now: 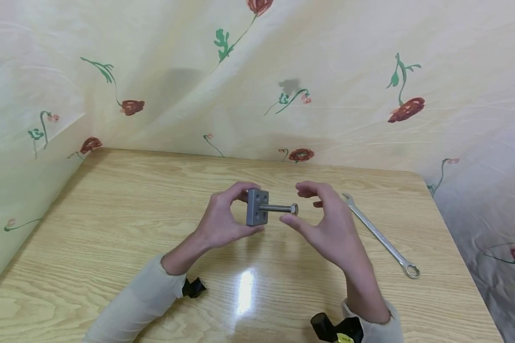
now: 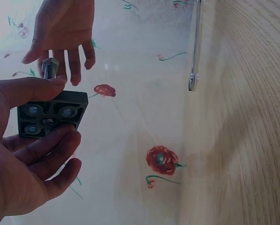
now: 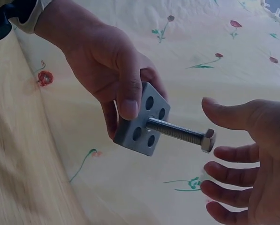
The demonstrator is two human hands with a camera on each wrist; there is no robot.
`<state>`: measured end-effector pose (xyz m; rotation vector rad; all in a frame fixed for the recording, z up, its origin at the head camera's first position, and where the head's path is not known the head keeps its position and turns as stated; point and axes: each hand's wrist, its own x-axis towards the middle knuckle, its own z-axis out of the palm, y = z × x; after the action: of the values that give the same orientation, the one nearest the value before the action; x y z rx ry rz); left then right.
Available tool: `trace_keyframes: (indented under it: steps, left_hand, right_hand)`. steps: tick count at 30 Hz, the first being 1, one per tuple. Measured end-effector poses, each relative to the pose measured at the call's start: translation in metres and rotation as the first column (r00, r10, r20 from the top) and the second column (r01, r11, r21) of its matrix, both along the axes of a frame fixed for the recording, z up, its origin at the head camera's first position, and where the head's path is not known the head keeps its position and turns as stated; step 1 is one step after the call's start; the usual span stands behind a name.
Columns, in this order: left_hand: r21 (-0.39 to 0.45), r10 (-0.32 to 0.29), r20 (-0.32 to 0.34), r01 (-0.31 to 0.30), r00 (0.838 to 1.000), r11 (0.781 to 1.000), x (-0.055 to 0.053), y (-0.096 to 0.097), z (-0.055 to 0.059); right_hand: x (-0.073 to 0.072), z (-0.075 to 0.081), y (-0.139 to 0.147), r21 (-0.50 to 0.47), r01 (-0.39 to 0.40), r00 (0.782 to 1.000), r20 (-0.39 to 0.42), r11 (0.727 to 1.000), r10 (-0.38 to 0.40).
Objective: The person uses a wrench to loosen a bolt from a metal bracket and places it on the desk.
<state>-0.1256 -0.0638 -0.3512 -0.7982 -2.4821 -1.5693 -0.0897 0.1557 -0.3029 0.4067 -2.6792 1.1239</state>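
My left hand grips a square grey block by its edges, thumb on one side and fingers on the other. Several round holes show in the block's face. A hex bolt stands out from the middle of that face, its head pointing toward my right hand. In the left wrist view the bolt's tip shows in the recessed back of the block. The right hand's fingers are spread and loosely bent around the space by the bolt head, apart from it and holding nothing.
On the wooden table, a combination wrench lies to the right of my right hand. A flower-patterned cloth hangs behind the table's far edge and along its sides. Black wrist cameras are strapped at both sleeves.
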Motion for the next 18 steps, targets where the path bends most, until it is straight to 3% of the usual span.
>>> trace_keyframes:
  steps: [9, 13, 18]
  left_hand:
    - [0.013, 0.006, -0.006, -0.006, 1.0, 1.0, -0.0004, -0.0006, -0.0003]
    - [0.013, 0.005, -0.013, -0.005, 1.0, 1.0, 0.0, -0.0001, 0.0001]
    - [0.015, -0.001, -0.016, 0.001, 1.0, 1.0, -0.0006, 0.0001, -0.0011]
  right_hand:
    - [-0.0006, 0.0037, 0.0018, 0.078, 0.028, 0.984, 0.172, 0.997, -0.042]
    - [0.0003, 0.0024, 0.0, 0.077, 0.032, 0.981, 0.188, 0.997, -0.046]
    - [0.0007, 0.0003, -0.0036, 0.056, 0.05, 0.988, 0.146, 0.997, -0.058]
